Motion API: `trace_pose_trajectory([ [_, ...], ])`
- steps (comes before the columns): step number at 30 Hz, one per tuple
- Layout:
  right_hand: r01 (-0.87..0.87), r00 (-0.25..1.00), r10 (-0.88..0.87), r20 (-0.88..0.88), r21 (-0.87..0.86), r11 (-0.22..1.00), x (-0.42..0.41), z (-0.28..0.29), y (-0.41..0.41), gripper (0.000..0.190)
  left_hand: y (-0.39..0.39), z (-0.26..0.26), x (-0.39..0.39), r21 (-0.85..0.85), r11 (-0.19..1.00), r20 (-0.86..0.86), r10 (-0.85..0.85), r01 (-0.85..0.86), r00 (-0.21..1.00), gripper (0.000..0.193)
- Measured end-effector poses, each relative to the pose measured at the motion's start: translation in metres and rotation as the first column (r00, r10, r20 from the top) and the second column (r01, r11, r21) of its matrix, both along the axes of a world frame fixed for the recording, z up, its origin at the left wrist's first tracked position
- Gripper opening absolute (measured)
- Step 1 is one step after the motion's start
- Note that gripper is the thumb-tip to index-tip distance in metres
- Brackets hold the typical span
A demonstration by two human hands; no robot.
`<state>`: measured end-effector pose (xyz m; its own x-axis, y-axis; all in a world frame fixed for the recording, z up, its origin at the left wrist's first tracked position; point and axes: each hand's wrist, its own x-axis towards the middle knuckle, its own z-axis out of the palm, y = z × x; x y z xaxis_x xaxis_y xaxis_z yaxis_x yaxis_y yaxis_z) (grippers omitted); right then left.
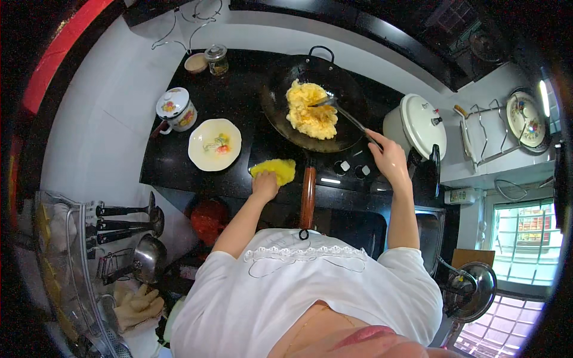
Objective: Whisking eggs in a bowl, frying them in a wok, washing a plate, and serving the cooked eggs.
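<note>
My right hand (389, 156) grips the handle of a metal spatula (351, 117), whose blade rests on yellow cooked egg (312, 114) in a dark wok (353, 85). The wok's brown wooden handle (308, 197) points toward me. My left hand (266, 184) lies on a yellow cloth (280, 170) on the black cooktop, left of that handle; its fingertips are partly hidden by the cloth. Farther left stands a cream plate (215, 145) with a printed fruit pattern and no food on it.
A lidded enamel mug (177, 109), a glass jar (217, 60) and a small bowl (196, 63) stand at the back left. A white pressure cooker (416, 125) is right of the wok. Two stove knobs (355, 169) sit near the front edge. Ladles (130, 219) hang at left.
</note>
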<state>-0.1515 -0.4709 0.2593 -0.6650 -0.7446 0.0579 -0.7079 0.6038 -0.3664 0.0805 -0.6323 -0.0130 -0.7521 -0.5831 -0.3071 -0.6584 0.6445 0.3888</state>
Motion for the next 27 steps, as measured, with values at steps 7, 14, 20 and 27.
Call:
trace_pose_trajectory([
  [7,-0.029,0.999,0.026,0.042,0.076,0.997,0.009,0.028,0.032,0.031,-0.001,0.001,-0.003,0.006,1.000,0.032,-0.005,0.005,0.999,0.034],
  [14,0.008,0.999,-0.014,0.031,0.177,0.984,0.022,0.034,0.035,0.029,-0.003,0.000,-0.003,0.019,1.000,0.064,-0.001,-0.001,0.998,0.037],
  [20,-0.018,0.995,0.008,0.095,0.111,0.994,0.003,-0.034,-0.005,0.033,-0.001,-0.013,-0.005,-0.067,0.998,-0.008,-0.016,0.016,1.000,0.035],
  [27,-0.061,0.977,0.032,0.211,0.129,0.990,0.002,-0.021,-0.001,0.033,-0.001,0.001,-0.006,0.029,0.999,0.056,0.014,-0.015,0.998,0.035],
])
